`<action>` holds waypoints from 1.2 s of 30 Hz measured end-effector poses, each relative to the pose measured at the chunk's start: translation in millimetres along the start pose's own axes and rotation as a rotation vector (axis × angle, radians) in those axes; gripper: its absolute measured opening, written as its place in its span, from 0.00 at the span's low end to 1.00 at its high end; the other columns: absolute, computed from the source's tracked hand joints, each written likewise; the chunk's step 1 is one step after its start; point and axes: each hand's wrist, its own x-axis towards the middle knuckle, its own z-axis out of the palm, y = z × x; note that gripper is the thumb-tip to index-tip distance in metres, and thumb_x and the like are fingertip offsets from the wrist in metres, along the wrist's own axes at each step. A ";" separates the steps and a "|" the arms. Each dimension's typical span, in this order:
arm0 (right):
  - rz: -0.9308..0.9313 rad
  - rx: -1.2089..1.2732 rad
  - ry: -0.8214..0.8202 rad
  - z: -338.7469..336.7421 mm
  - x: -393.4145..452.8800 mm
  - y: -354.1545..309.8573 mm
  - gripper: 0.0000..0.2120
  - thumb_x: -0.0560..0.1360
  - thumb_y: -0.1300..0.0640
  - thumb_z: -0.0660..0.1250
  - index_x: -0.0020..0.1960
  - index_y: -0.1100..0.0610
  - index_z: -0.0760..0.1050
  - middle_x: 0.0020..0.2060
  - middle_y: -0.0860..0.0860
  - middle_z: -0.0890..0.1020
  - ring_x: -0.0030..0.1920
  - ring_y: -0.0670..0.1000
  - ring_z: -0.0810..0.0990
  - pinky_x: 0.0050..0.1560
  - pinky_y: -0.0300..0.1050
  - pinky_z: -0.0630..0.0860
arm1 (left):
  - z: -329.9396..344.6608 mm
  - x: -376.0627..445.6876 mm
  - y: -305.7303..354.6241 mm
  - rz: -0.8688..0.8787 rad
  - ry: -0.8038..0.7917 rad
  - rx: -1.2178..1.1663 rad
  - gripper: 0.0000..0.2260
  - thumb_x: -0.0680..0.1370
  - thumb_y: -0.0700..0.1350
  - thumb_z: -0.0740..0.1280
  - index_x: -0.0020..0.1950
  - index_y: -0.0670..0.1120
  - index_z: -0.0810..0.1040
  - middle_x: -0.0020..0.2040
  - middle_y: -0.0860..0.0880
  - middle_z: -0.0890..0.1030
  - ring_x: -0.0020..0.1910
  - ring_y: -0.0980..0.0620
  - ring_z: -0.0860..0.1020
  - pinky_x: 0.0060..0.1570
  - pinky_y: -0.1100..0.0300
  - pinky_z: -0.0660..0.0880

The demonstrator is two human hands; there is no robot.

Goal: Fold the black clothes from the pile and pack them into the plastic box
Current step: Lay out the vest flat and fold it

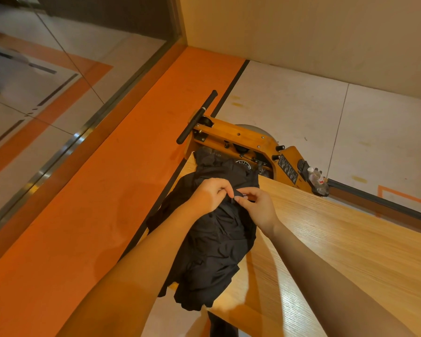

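Both hands, left hand & right hand, pinch the crumpled black fabric clothes pile at its 12 o'clock edge, on the light wooden desk. Best: lift one garment free, shake flat. Plastic box not in view.

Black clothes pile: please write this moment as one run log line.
stage: picking from pile | left hand: pinches black clothes | right hand: pinches same cloth | pile: unfolded on wooden table, hangs over edge | plastic box: not in view
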 end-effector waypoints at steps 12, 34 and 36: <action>0.048 -0.041 0.160 -11.6 2.1 3.2 0.20 0.75 0.69 0.68 0.65 0.57 0.75 0.60 0.49 0.77 0.60 0.46 0.74 0.58 0.39 0.71 | 1.2 5.7 -13.5 -0.289 0.215 -0.238 0.16 0.78 0.33 0.60 0.62 0.42 0.78 0.46 0.44 0.79 0.32 0.51 0.74 0.36 0.65 0.72; -0.100 -0.310 0.099 1.8 34.8 -10.2 0.18 0.74 0.64 0.71 0.63 0.56 0.78 0.54 0.50 0.77 0.49 0.47 0.74 0.53 0.40 0.71 | -13.5 7.0 -37.0 -0.397 0.357 -0.304 0.17 0.79 0.35 0.60 0.66 0.46 0.75 0.68 0.48 0.73 0.65 0.48 0.73 0.66 0.51 0.71; -0.110 -0.352 0.078 0.7 38.4 -9.7 0.13 0.75 0.63 0.71 0.59 0.56 0.81 0.52 0.51 0.77 0.47 0.46 0.73 0.52 0.41 0.71 | -14.3 7.6 -38.0 -0.397 0.353 -0.309 0.17 0.79 0.36 0.60 0.66 0.46 0.75 0.67 0.48 0.73 0.65 0.48 0.73 0.66 0.51 0.71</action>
